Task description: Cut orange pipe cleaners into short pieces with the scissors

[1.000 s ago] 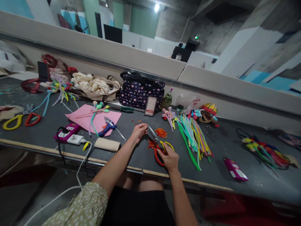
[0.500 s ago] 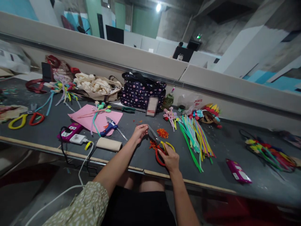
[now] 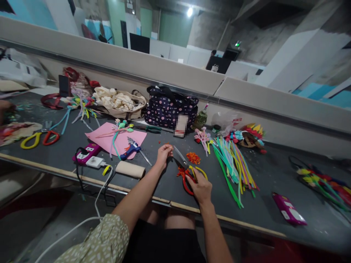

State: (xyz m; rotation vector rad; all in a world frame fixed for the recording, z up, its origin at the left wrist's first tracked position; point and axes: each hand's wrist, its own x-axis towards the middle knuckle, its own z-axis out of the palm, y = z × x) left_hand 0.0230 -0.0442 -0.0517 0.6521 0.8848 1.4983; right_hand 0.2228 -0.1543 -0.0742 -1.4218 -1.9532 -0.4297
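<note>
scissors [image 3: 186,165], cream material [image 3: 117,99] in bag [image 3: 127,114]

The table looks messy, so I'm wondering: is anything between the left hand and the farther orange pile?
Yes: from this view, the scissors, held in the right hand, slant across the gap between the left hand and the farther orange pile.

The right hand [image 3: 203,187] holds scissors [image 3: 185,164] beside 2 orange piles [image 3: 193,158].

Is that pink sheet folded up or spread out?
Spread out: the pink sheet lies open on the dark tabletop, with the blue glue gun partly over it.
</note>
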